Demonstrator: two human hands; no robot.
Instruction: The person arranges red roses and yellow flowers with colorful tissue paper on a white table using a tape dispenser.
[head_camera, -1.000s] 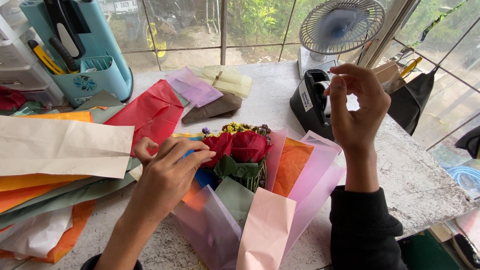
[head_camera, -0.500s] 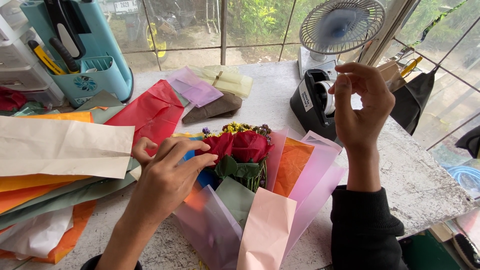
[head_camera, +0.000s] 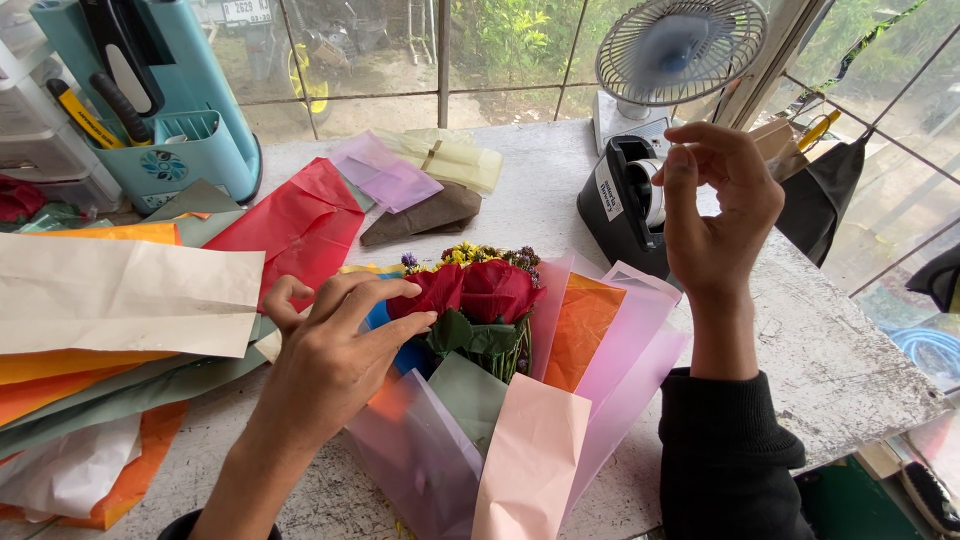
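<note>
- My left hand (head_camera: 335, 355) lies spread, pressing the bouquet (head_camera: 480, 340) of red roses and pastel wrapping sheets flat on the bench (head_camera: 850, 370).
- My right hand (head_camera: 715, 215) is raised beside the black tape dispenser (head_camera: 625, 205), fingertips pinched; I cannot tell on what.

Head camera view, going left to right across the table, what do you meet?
Cream paper sheet → left hand → red roses → orange wrapping sheet → right hand → black bag.
</note>
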